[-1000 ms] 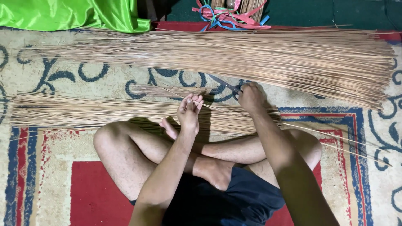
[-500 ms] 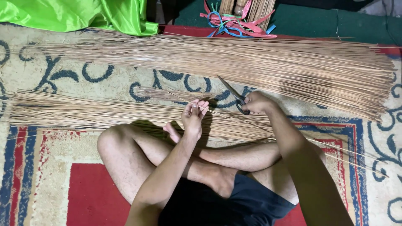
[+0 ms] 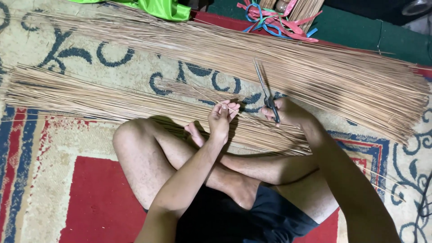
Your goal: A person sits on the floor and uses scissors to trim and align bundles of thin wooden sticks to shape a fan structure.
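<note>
Green cloth (image 3: pixel 164 8) cut off by top edge; scissors (image 3: pixel 268 96) handles hidden inside right hand (image 3: pixel 288 112); stick in left hand (image 3: pixel 221 118) too thin to resolve.

The patterned carpet (image 3: pixel 130 58) shows a bare strip between the far bundle of thin sticks (image 3: pixel 315 72) at twelve o'clock and the near bundle of sticks (image 3: pixel 90 96), open from nine o'clock toward the middle. That strip is narrowed at its centre by a small loose tuft of sticks (image 3: pixel 198 90) and the scissors (image 3: pixel 265 92). At six o'clock the crossed legs (image 3: pixel 180 157) block the way. Red carpet at eight o'clock lies open.
</note>
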